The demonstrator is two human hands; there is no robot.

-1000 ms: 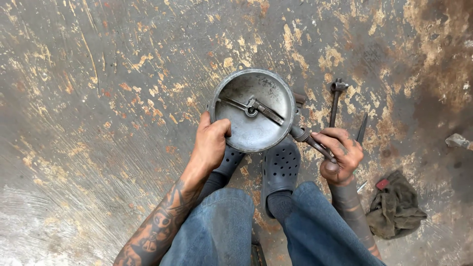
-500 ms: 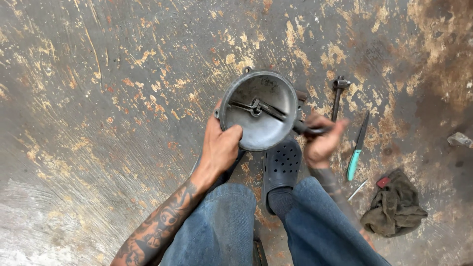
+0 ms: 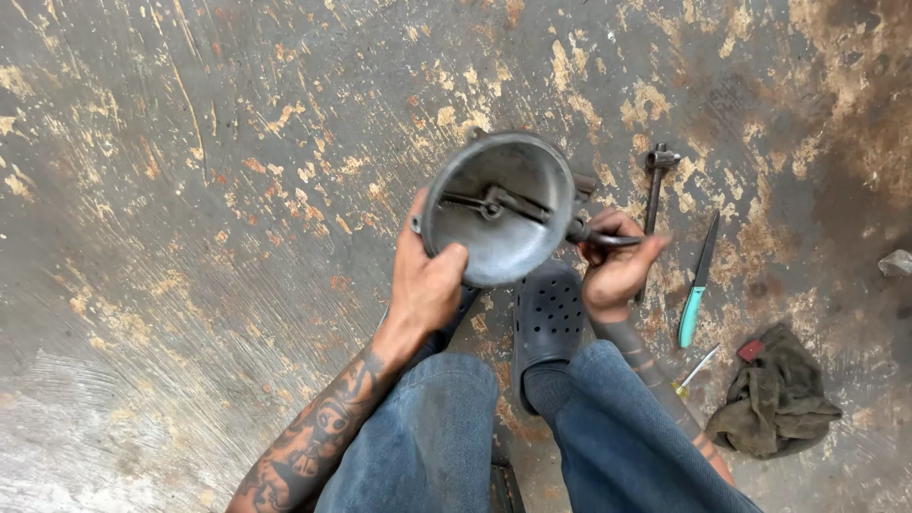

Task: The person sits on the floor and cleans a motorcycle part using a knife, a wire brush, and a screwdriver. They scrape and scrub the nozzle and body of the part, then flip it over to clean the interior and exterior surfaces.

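Left hand: the left hand [image 3: 429, 285] is closed around the rim of a round metal bowl part [image 3: 494, 209]. The thumb lies over the lower edge and the other fingers go behind the left side of the rim.
Right hand: the right hand [image 3: 617, 266] is curled tight around a thin dark metal rod [image 3: 608, 239] that sticks out of the right side of the bowl part. The fingers wrap over the rod.
Bowl part: it is grey and dull, and it is held up off the floor in the middle of the picture, a bit above the centre. Its open side faces up toward the camera. Inside, a flat bar [image 3: 494, 202] goes across from side to side.
Shoe: a dark shoe with holes [image 3: 546, 318] sits on the floor just under the bowl part, between the two hands.
Legs: blue jeans [image 3: 418, 437] fill the bottom middle of the picture.
Tools on the floor: a dark metal tool with a knob end [image 3: 655, 180] lies to the right of the bowl part. A knife with a light blue handle [image 3: 695, 280] lies further right. A little screwdriver [image 3: 693, 372] lies below the knife.
Rag: a crumpled dark rag [image 3: 774, 399] lies at the lower right.
Floor: the floor [image 3: 190, 190] is grey concrete, scratched and stained.
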